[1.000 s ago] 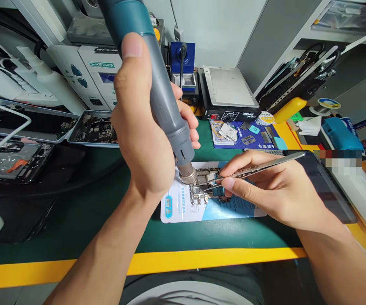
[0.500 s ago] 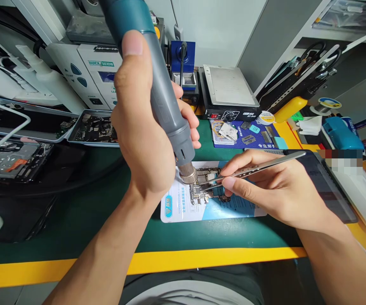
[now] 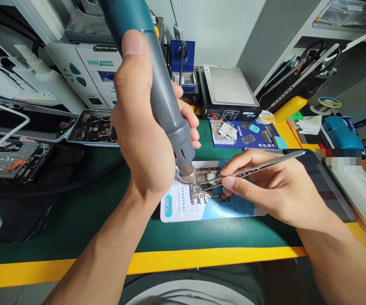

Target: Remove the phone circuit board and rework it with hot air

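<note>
My left hand (image 3: 144, 114) is wrapped round the grey and teal handle of a hot air gun (image 3: 170, 101), thumb lying along its upper side. The gun tilts down, its metal nozzle just over the left part of a phone circuit board (image 3: 200, 197). Between thumb and fingers, my right hand (image 3: 265, 186) pinches metal tweezers (image 3: 259, 166). Their tips reach over the board close to the nozzle; whether they touch it or grip a part is too small to tell. Under the board lies a white and blue printed card (image 3: 176, 212) on the green mat (image 3: 106, 228).
A hot air station (image 3: 90, 76) stands at the back left, near an open tin of circuit boards (image 3: 95, 127). A heating plate (image 3: 230, 87) is at the back. Right of my right hand lie a dark flat device (image 3: 338, 199) and a blue bottle (image 3: 343, 131). A black hose (image 3: 59, 189) crosses the left side.
Almost nothing differs. The tweezer tips may have shifted very slightly over the board; the hot air gun and both hands keep their places.
</note>
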A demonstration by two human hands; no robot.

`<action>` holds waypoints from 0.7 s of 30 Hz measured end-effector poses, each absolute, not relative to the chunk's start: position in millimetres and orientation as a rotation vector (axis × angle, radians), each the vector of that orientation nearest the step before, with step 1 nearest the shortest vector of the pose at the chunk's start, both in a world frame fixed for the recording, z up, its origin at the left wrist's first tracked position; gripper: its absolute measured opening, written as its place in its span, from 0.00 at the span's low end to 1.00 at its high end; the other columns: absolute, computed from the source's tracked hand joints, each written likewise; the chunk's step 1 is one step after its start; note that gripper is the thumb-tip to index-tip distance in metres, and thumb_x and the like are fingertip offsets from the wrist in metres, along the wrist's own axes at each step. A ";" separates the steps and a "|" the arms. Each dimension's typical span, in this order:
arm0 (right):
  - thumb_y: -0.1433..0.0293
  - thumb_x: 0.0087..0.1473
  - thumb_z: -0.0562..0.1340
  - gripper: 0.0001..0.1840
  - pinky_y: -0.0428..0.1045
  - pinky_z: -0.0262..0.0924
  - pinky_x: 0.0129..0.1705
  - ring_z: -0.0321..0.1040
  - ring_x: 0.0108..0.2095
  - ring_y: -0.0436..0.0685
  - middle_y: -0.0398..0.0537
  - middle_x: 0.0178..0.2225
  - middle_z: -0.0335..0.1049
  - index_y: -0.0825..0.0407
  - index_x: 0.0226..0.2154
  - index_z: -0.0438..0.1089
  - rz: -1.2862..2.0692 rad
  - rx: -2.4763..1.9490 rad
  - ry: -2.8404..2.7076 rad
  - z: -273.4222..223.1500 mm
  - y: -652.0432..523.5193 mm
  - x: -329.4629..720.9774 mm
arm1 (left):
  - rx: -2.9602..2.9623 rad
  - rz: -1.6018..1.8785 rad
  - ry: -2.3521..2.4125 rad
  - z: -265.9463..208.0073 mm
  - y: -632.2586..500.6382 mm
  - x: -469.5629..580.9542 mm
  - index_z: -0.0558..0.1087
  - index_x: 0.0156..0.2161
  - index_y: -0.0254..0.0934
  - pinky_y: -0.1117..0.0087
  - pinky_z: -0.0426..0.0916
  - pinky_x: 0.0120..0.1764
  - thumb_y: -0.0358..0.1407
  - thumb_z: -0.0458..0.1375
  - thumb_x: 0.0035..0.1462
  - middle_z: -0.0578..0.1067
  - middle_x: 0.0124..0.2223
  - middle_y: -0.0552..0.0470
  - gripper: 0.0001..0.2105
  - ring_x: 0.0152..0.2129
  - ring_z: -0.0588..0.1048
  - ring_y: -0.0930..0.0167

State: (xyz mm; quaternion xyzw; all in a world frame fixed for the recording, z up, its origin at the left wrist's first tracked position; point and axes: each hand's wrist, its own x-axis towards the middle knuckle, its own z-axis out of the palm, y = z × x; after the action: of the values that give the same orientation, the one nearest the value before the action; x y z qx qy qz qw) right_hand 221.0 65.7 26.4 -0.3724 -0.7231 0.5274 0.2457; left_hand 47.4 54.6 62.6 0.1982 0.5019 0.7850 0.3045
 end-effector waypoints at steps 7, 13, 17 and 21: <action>0.64 0.53 0.75 0.07 0.47 0.68 0.26 0.74 0.25 0.54 0.43 0.26 0.78 0.46 0.34 0.79 1.413 -1.044 -1.979 28.1 65.2 219.8 | 0.552 2.078 1.334 61.2 54.0 47.7 0.64 0.18 0.42 0.62 0.63 0.16 0.52 0.45 0.66 0.63 0.16 0.49 0.27 0.13 0.68 0.66; 0.64 0.57 0.73 0.04 0.45 0.65 0.23 0.73 0.24 0.52 0.43 0.26 0.78 0.46 0.34 0.79 1.397 -1.046 -1.987 27.9 65.5 220.4 | 0.533 2.094 1.312 60.6 54.4 47.8 0.64 0.19 0.42 0.62 0.63 0.16 0.52 0.46 0.66 0.65 0.17 0.48 0.26 0.14 0.68 0.66; 0.66 0.54 0.74 0.05 0.44 0.68 0.24 0.74 0.26 0.51 0.43 0.30 0.79 0.46 0.30 0.79 1.363 -1.038 -2.007 27.8 66.2 220.0 | 0.554 2.112 1.324 61.3 54.3 48.5 0.63 0.18 0.43 0.61 0.63 0.16 0.51 0.48 0.65 0.63 0.16 0.48 0.25 0.14 0.68 0.65; 0.66 0.54 0.75 0.06 0.44 0.70 0.25 0.74 0.26 0.51 0.44 0.33 0.79 0.46 0.28 0.80 1.340 -1.039 -2.011 28.4 66.2 219.9 | 0.537 2.122 1.329 61.8 54.6 49.4 0.63 0.18 0.43 0.60 0.63 0.16 0.51 0.48 0.64 0.63 0.16 0.48 0.25 0.15 0.69 0.64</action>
State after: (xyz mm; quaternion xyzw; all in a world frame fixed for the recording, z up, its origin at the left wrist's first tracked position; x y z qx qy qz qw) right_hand 219.9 66.2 28.4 -0.3823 -0.7396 0.4928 0.2528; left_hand 49.4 54.6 61.8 0.2010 0.4972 0.7940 0.2863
